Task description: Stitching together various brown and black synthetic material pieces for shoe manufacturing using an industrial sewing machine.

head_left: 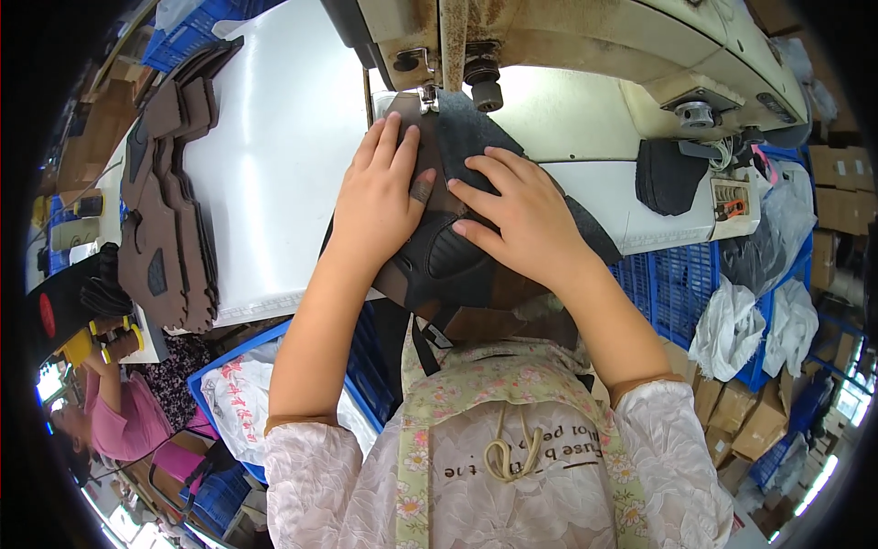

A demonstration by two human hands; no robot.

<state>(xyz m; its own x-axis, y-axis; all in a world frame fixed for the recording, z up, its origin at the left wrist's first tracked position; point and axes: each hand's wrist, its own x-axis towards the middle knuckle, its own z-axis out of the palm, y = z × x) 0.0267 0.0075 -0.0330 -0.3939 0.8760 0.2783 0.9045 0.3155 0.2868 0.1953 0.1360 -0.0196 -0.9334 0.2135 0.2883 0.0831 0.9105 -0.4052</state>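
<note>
My left hand (pixel 376 192) lies flat with fingers stretched on a brown and black sewn piece (pixel 445 252), just short of the sewing machine's presser foot (pixel 428 99). A dark band wraps its thumb. On the piece's right side rests my right hand (pixel 526 215), fingers spread and slightly bent, fingertips pressing a dark grey layer (pixel 468 128). The piece's far end sits at the presser foot, and its near part, with a padded black oval, hangs over the table edge toward my lap. Neither hand grips it.
The sewing machine (pixel 585 46) spans the far side. Stacked brown cut pieces (pixel 169 210) line the left of the white table (pixel 283 156); black pieces (pixel 672 174) lie right. Blue crates (pixel 672 284) stand below the table. Another person (pixel 128 412) sits at lower left.
</note>
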